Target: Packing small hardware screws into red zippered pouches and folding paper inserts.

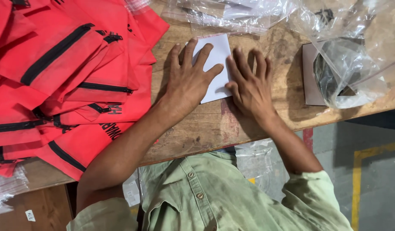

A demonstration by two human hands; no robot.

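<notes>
A white sheet of paper [217,53] lies flat on the wooden table [214,124]. My left hand [188,81] rests palm down on the sheet's left part, fingers spread and the thumb pointing across the paper. Beside it, my right hand [248,85] lies flat as well, covering the sheet's right edge with its fingers stretched forward. Both hands press on the paper; neither grips it. The lower right corner of the sheet is hidden under my right hand.
A pile of red fabric pouches with black zippers [64,72] covers the table's left side. Crumpled clear plastic bags [351,55] lie along the back and right, over a brown card [309,81]. The table's front edge runs close to my green shirt [206,196].
</notes>
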